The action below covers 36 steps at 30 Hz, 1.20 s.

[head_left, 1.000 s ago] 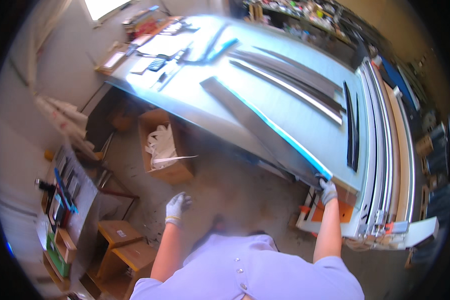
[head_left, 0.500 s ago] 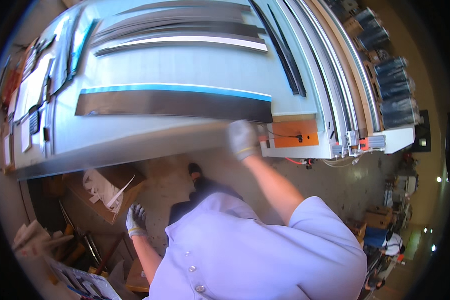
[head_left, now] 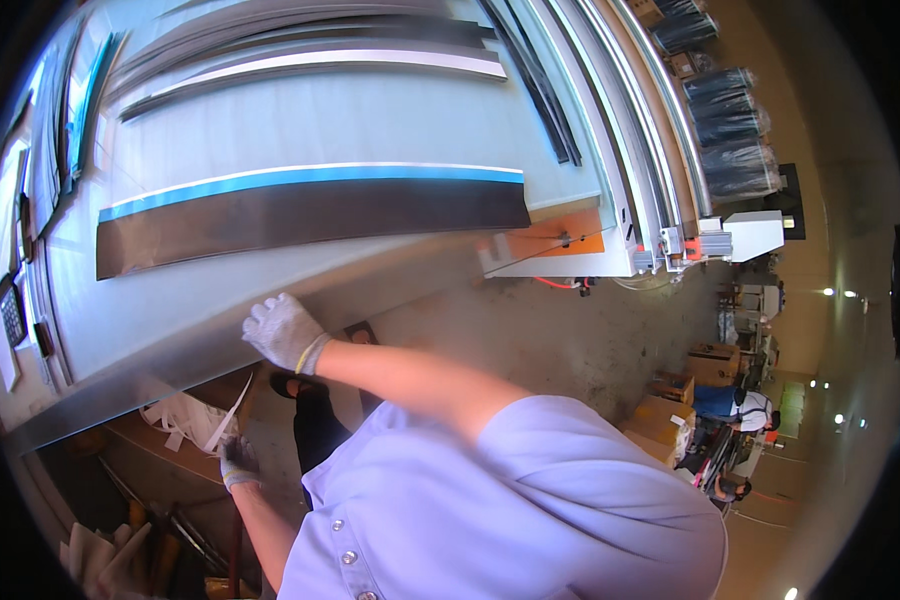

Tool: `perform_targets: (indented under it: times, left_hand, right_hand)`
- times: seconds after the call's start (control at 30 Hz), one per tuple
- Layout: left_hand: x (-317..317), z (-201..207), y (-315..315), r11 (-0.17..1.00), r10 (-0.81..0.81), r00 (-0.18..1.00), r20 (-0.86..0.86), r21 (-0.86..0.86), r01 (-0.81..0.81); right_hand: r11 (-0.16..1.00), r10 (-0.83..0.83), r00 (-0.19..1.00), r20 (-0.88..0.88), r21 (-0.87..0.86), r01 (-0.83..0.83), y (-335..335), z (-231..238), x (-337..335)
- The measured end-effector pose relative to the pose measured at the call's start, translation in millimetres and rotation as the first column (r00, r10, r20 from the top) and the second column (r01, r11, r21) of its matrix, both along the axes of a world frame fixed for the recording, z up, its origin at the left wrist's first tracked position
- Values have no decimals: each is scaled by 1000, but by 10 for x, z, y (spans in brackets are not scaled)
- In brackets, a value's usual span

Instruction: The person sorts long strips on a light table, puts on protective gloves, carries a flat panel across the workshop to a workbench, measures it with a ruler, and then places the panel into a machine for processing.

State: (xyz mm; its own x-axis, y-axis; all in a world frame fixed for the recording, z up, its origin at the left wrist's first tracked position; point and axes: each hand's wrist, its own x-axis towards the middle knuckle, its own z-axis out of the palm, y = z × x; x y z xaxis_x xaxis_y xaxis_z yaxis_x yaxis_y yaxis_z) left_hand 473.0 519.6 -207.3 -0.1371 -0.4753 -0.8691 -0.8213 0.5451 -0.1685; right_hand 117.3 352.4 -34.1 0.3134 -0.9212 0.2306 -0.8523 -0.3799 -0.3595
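Observation:
My right hand, in a pale knitted glove, is over the front edge of the table. Its fingers are curled closed, and what lies under them is hidden. Beyond it a wide dark brown strip with a blue and white upper border lies flat across the table, apart from the hand. Lower down, my gloved left hand hangs beside a cardboard box of white strip scraps. Its fingers are loosely bent and apart, with nothing seen in them.
Long dark strips lie at the table's back. Metal rollers and an orange panel sit at the right end. A calculator is at the left. Wrapped black rolls stand beyond; a person is far right.
My right hand has moved left along the table's front edge, away from the orange panel. My left hand is closer to the box of scraps. The view has shifted and turned slightly.

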Motion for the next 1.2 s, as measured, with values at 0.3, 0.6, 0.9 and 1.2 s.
perform_targets:
  times: [0.3,0.6,0.9,1.2]
  left_hand:
    - [1004,-830,-93,969,-241,952,-188,-89,228]
    - [628,-477,-771,882,437,835,-334,-22,-471]
    - [899,-501,-974,37,901,-94,-423,290,-956]
    - [952,-743,-1220,-105,918,-253,-304,431,-896]
  right_hand:
    - [995,-97,993,71,6,97,-207,-60,1036]
    - [997,34,999,-21,-67,-35,-386,-12,1263]
    - [983,82,985,-155,-148,-105,-623,-42,1870]
    - [972,188,968,-166,-112,-208,-1047,-23,2192]
